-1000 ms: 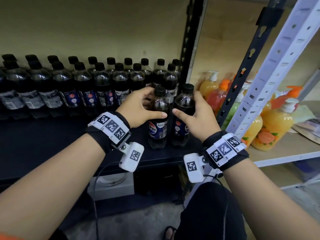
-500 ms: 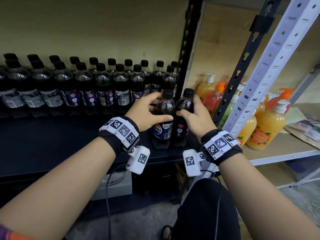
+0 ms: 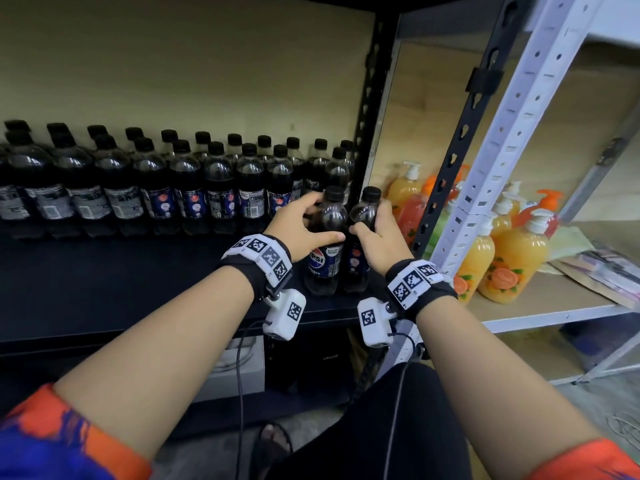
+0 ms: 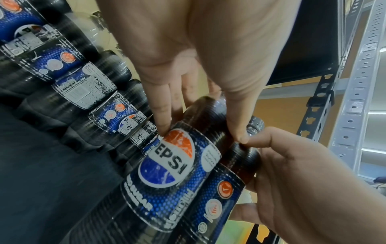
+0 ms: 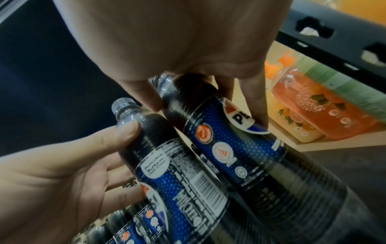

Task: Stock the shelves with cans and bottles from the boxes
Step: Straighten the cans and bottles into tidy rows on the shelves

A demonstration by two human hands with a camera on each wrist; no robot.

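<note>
Two dark Pepsi bottles with black caps stand side by side at the right front end of the black shelf (image 3: 138,271). My left hand (image 3: 320,218) grips the left bottle (image 3: 325,261) around its shoulder, thumb in front, fingers behind. My right hand (image 3: 370,220) grips the right bottle (image 3: 356,261) the same way. In the left wrist view my left hand (image 4: 200,132) pinches the left bottle (image 4: 171,165) just above its label. In the right wrist view my right hand (image 5: 208,113) wraps the right bottle (image 5: 236,148). The two bottles touch.
Two rows of the same bottles (image 3: 156,188) fill the back of the shelf. A black upright (image 3: 464,133) and a white upright (image 3: 512,133) stand just to the right. Orange soap pump bottles (image 3: 512,258) sit on the neighbouring wooden shelf.
Both hands have slid their bottles a little deeper onto the shelf and closer together. Each hand keeps the same grip.
</note>
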